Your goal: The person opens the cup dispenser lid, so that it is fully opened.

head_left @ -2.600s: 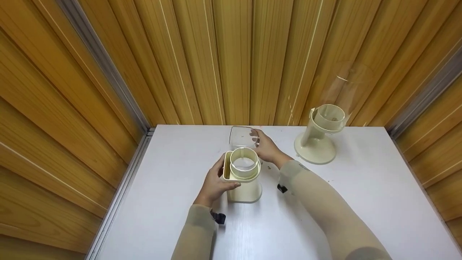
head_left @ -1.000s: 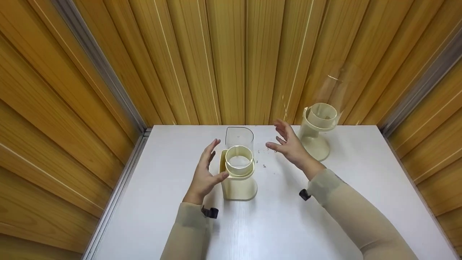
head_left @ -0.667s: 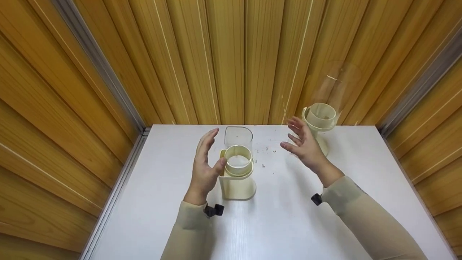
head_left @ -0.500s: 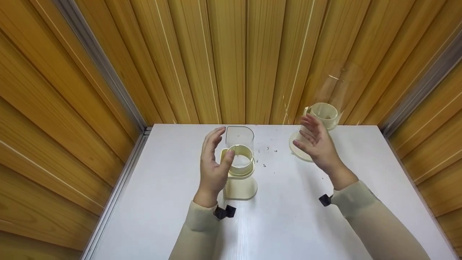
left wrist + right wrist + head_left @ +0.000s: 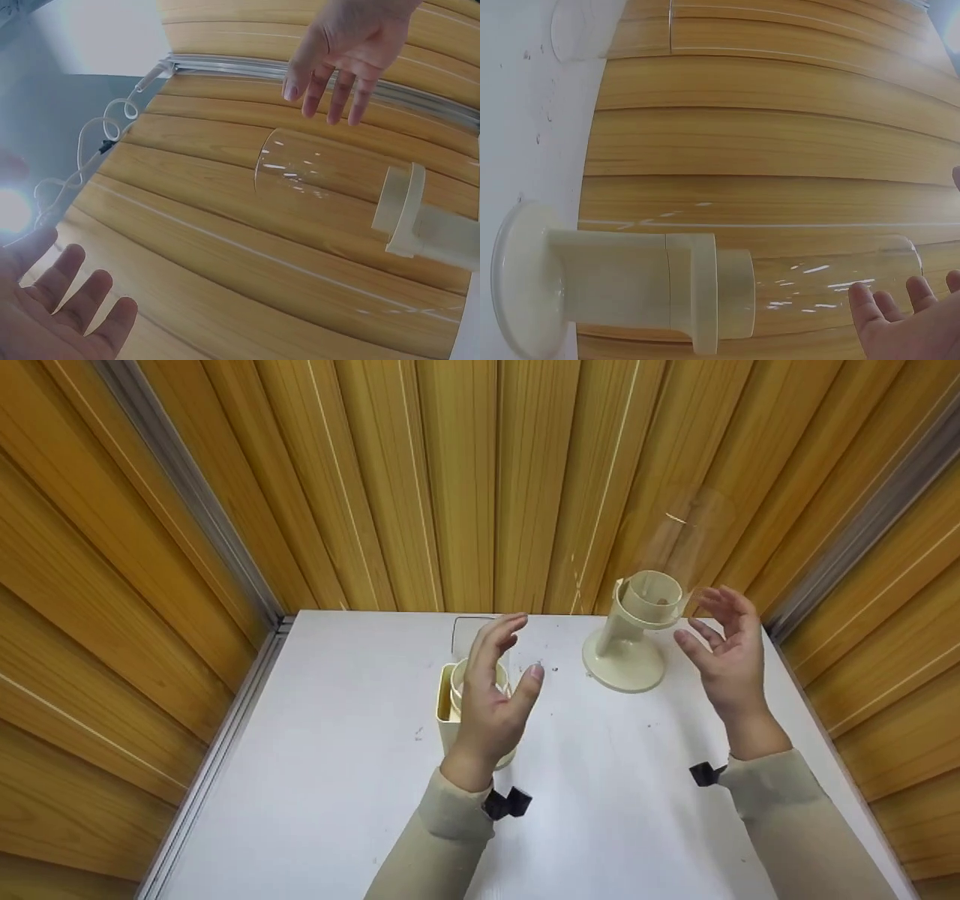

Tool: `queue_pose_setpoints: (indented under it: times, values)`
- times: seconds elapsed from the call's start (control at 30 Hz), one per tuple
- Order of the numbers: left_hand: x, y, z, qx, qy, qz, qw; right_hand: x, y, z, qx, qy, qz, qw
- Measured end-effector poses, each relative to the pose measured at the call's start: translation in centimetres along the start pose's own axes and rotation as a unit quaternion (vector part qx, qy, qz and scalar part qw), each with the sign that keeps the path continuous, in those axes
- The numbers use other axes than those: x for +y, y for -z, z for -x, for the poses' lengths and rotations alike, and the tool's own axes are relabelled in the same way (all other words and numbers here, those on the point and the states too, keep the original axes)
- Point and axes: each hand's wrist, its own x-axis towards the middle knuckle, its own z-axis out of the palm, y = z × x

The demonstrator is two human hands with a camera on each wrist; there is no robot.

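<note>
A cream plastic stand [image 5: 626, 660] with a round base and a ring-shaped collar stands at the back right of the table. A clear cylinder [image 5: 817, 285] rises from its collar. My right hand [image 5: 727, 660] hovers to the right of this stand, fingers loosely bent and holding nothing. My left hand [image 5: 495, 697] is held up left of it, also without anything in its grasp. Partly hidden behind the left hand is a second cream stand [image 5: 448, 720]. A clear open-topped container [image 5: 615, 30] is just behind that one.
Small dark crumbs [image 5: 555, 669] are scattered over the white table [image 5: 337, 780]. Wood-look panels [image 5: 420, 487] close off the back and both sides. A looped white cable [image 5: 82, 150] hangs in the left wrist view.
My left hand has let go of the nearer stand and moved right in front of it. My right hand has left the clear container and travelled right, past the back stand.
</note>
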Motion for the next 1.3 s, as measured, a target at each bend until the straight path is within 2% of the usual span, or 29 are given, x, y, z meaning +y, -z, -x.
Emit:
queue_pose_setpoints:
  times: [0.17, 0.33, 0.63, 0.87, 1.03, 1.3]
  values:
    - [-0.6, -2.1, -0.9, -0.026, 0.010, 0.003, 0.9996, 0.5, 1.0, -0.9, 0.030, -0.024, 0.031, 0.999]
    - [-1.7, -4.4, -1.8, -0.059, 0.046, 0.002, 0.9972, 1.5, 2.0, -2.3, 0.055, -0.057, 0.052, 0.995]
    - [-4.3, -8.0, -3.2, -0.128, 0.098, -0.012, 0.9868, 3.2, 4.0, -4.9, 0.074, -0.130, 0.078, 0.986]
    - [-6.8, -10.3, -4.0, -0.130, 0.156, -0.043, 0.9783, 4.2, 4.0, -5.9, 0.060, -0.169, 0.106, 0.978]
    - [-8.5, -12.2, -4.5, -0.127, 0.202, -0.062, 0.9693, 4.5, 3.7, -6.7, 0.045, -0.163, 0.112, 0.979]
    - [-10.5, -14.7, -5.2, -0.129, 0.271, -0.088, 0.9499, 3.8, 2.6, -9.3, 0.027, -0.127, 0.068, 0.989]
